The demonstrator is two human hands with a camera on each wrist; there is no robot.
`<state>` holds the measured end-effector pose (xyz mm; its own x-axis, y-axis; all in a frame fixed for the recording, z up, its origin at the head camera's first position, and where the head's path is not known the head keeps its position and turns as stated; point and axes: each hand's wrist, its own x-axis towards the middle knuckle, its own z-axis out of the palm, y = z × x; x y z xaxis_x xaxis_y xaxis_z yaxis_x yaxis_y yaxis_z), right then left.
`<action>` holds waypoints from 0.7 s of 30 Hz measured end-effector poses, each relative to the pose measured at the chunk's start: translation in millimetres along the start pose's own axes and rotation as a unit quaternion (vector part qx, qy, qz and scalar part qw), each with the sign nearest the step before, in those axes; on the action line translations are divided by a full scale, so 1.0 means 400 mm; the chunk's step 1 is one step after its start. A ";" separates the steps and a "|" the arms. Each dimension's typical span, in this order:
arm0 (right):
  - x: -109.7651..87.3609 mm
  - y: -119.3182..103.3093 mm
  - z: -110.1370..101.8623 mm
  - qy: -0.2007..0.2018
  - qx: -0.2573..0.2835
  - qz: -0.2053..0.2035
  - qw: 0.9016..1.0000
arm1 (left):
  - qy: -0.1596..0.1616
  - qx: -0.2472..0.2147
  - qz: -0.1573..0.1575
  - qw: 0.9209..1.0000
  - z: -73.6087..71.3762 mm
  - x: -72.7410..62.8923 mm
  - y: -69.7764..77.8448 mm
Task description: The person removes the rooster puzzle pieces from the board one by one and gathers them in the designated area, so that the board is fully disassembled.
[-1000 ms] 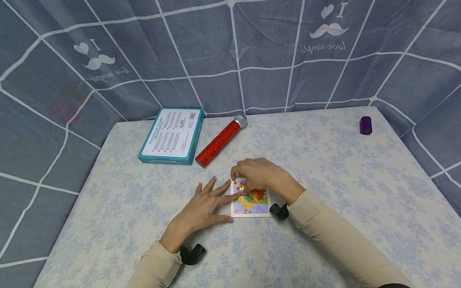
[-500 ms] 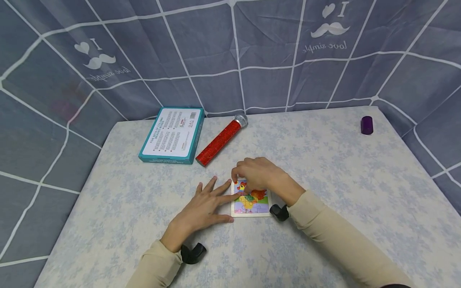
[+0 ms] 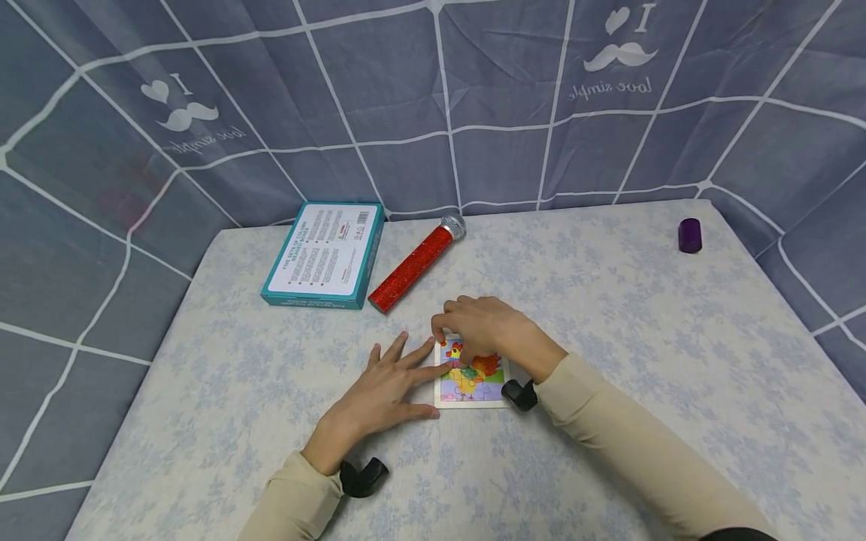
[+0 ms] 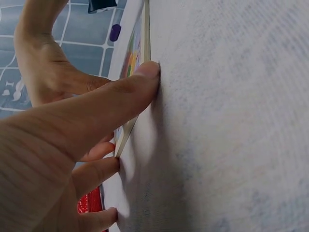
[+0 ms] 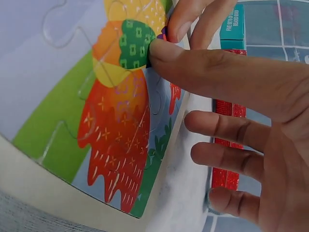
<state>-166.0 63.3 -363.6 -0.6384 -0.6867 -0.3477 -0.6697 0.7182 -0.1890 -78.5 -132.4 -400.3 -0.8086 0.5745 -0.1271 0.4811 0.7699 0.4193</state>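
Note:
A small square jigsaw puzzle (image 3: 471,391) with a pale frame and a colourful chicken picture lies on the table. My left hand (image 3: 379,394) lies beside it with its fingers spread; the forefinger reaches onto the picture. In the left wrist view the left thumb (image 4: 145,75) lies along the frame's near edge. From the right, my right hand (image 3: 490,327) curls over the top left corner of the puzzle, forefinger at the corner and thumb on the picture. The right wrist view shows the right thumb (image 5: 166,50) at the green wing. That hand covers the puzzle's upper part.
Behind the left hand lie a teal-and-white box (image 3: 318,252) and a red glittery microphone (image 3: 413,267) with a silver head. A purple cylinder (image 3: 689,236) stands at the far right of the table. A grey curtain (image 3: 501,98) hangs along the back and sides.
My right hand and wrist have shifted very slightly left over the puzzle. The left hand and the puzzle have stayed in place.

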 end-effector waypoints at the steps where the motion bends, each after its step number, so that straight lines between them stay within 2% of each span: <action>1: 0.000 0.001 0.001 -0.002 0.001 -0.002 1.000 | -0.001 0.000 -0.001 1.000 0.000 0.000 0.000; 9: -0.006 0.004 0.008 0.012 0.008 -0.003 1.000 | -0.002 -0.003 -0.001 1.000 0.000 -0.002 -0.004; 21: -0.007 -0.021 0.001 0.022 -0.044 -0.001 0.999 | -0.005 -0.007 0.009 1.000 0.000 -0.001 -0.004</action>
<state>-158.5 59.4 -361.4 -0.6515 -0.6937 -0.3071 -0.7003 0.7056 -0.1082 -78.8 -134.0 -401.2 -0.7967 0.5905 -0.1285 0.4906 0.7561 0.4332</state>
